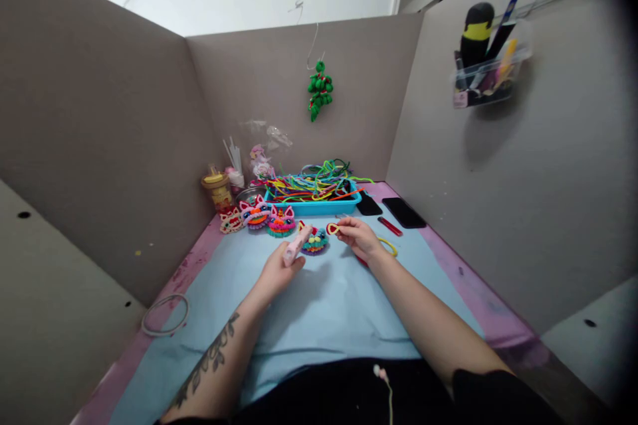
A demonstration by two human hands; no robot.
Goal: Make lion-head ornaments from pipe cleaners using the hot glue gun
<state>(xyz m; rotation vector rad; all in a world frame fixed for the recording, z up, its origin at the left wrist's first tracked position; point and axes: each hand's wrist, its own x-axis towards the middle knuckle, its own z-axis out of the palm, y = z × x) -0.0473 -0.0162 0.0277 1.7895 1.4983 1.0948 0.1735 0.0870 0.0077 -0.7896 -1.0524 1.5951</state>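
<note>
1. The left hand (276,272) is closing around a pink stick (295,247), perhaps a glue pen, though I cannot tell for sure. It is holding it in front of the blue tray (319,207), tip pointing up toward the tray.
2. The right hand (359,239) is pinching a small red-and-yellow loop (333,228) between thumb and fingertips, in front of the tray and slightly to its right.
3. The two hands are staying apart. Between them a multicoloured fuzzy face (315,242) is lying flat on the counter (319,312), just in front of the tray and close beside the stick's tip.
4. The loop is hovering just right of that face; whether it is touching it is too small to tell.
5. Three fuzzy faces (256,214) are sitting in a row at the tray's front left corner and are looking finished, so that part of the work seems done.
6. The fourth face is looking less complete to me, and with the loop in the fingers rather than fixed on, at least this joining seems left to do.
7. Plenty of loose pipe cleaners (312,184) are filling the tray.
8. A yellow ring (390,246) is lying in front of the tray's right end, partly behind the right hand.
9. Two dark phones (403,212) are lying just right of the tray.
</note>
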